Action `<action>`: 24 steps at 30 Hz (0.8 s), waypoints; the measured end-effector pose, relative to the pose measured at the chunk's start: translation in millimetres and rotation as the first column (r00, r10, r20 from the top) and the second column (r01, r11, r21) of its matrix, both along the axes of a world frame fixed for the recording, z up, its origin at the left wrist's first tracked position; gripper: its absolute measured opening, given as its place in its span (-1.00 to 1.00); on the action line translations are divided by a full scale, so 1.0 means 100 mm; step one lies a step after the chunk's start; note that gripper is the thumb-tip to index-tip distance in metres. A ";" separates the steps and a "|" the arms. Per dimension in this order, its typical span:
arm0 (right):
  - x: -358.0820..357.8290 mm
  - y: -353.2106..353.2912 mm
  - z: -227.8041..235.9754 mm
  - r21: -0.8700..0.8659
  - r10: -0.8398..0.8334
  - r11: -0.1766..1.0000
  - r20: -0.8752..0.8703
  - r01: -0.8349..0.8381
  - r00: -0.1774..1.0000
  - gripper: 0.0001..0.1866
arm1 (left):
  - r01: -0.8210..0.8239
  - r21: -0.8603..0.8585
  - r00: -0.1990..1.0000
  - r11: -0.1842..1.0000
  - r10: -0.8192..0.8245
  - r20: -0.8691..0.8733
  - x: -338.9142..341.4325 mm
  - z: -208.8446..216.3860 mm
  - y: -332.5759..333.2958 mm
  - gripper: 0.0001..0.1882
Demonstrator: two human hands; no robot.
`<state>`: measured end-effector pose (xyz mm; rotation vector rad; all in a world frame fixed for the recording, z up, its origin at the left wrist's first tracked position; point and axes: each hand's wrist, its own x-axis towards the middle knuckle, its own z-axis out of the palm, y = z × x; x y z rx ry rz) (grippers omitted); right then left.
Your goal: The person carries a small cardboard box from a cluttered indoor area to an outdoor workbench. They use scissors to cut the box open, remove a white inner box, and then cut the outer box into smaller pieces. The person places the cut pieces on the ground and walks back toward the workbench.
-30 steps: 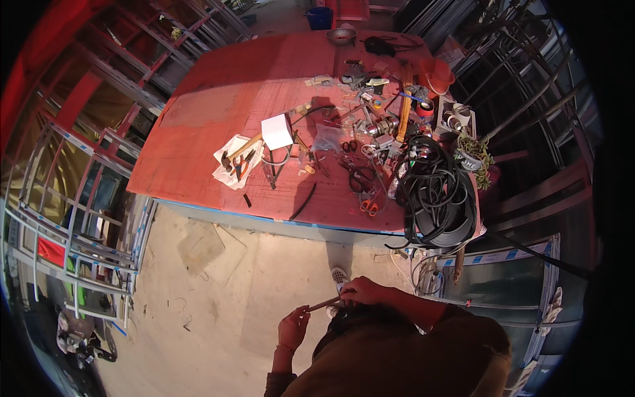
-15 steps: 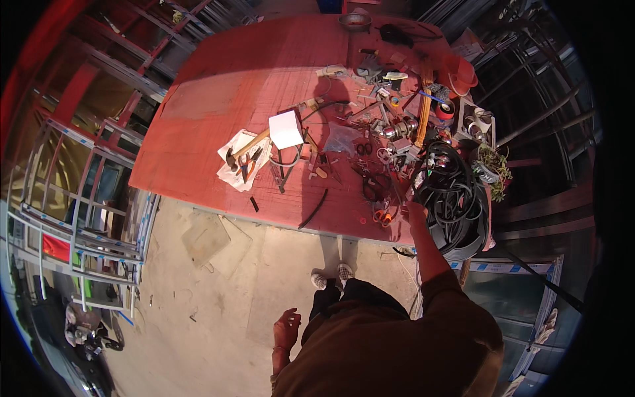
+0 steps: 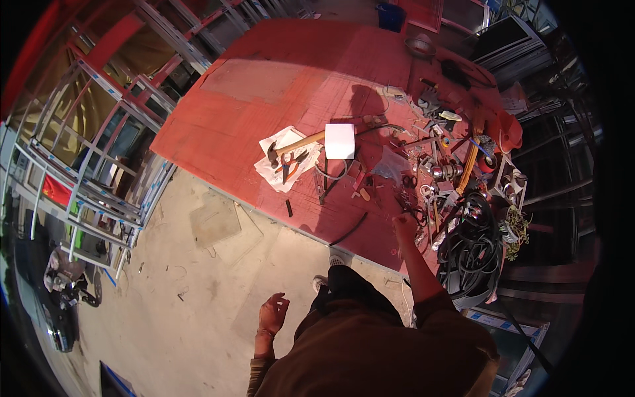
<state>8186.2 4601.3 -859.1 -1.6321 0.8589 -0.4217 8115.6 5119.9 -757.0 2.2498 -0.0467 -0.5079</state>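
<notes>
My right hand (image 3: pixel 403 228) reaches over the red table (image 3: pixel 225 152), left of a coil of black hose or cable (image 3: pixel 471 255). Its fingers look drawn together; whatever they may hold is too small and hidden to make out. Black-handled scissors (image 3: pixel 411 206) lie just beyond it. Low at my side hangs my left hand (image 3: pixel 272 313), empty, fingers loosely bent and apart. On white papers (image 3: pixel 268 175) rest a wooden-handled hammer (image 3: pixel 301 143) and orange-handled pliers (image 3: pixel 288 167). A white box-like block (image 3: pixel 340 141) covers the end of the hammer's handle.
Loose tools and metal parts crowd the table's right side, with a clear plastic bag (image 3: pixel 390 165), a red tub (image 3: pixel 508 131) and a potted plant (image 3: pixel 517 231). A short black strip (image 3: pixel 349 229) lies by the front edge. Metal frames (image 3: pixel 86 159) stand at the left.
The view has turned, so the table sits further right in it. My right hand has moved left, away from the hose coil. The orange-handled scissors near it are no longer visible.
</notes>
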 end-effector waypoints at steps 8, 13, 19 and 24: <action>2.39 -0.02 0.19 -0.615 0.252 0.757 -0.036 -0.220 0.967 -0.74 | -0.216 0.050 0.975 0.975 0.218 -0.034 0.21 0.16 -0.09 -0.67; 3.25 0.11 0.48 -0.781 0.140 0.474 -0.388 -0.406 0.911 -0.64 | -0.326 0.072 0.938 0.943 0.332 -0.098 0.15 0.20 -0.20 -0.67; 3.45 0.15 0.34 -0.722 0.124 0.502 -0.486 -0.477 0.865 -0.64 | -0.428 0.091 0.888 0.899 0.437 -0.143 0.13 0.24 -0.31 -0.68; 3.50 -0.04 0.18 -0.701 0.135 0.606 -0.374 -0.376 0.917 -0.69 | -0.409 0.106 0.892 0.906 0.422 -0.161 0.14 0.23 -0.27 -0.65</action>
